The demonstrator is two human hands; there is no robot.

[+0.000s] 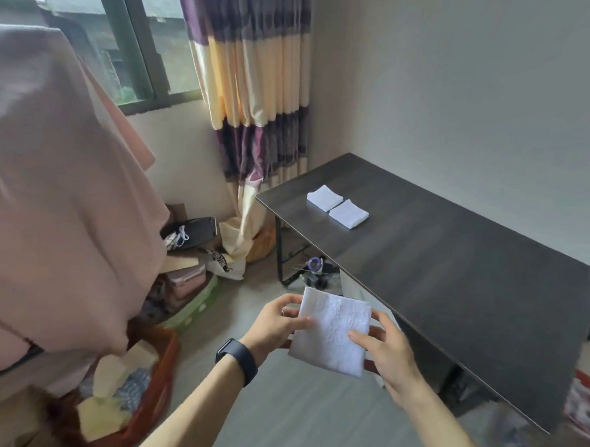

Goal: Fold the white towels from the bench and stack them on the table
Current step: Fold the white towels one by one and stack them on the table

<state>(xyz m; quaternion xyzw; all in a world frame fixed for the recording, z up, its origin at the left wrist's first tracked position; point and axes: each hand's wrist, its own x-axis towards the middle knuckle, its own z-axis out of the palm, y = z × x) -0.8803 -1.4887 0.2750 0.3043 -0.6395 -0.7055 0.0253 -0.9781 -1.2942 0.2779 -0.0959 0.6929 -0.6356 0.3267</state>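
Both hands, left (275,324) and right (388,349), pinch the folded white towel (331,333) mid-air; a loosened pinch risks unfolding before it reaches the surface (454,264).

hidden: fingers of left hand (276,320) and right hand (389,349), partly behind towel (332,336) just in front of table (453,281) | cut off: table's right end and red-white thing (583,401) below it, at frame edge | blurred: clutter (313,269) under table, not nameable | blocked: floor left of table, by pink cloth (51,195)

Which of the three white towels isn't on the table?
The towel gripped by the left hand and right hand; the other two lie side by side on the table.
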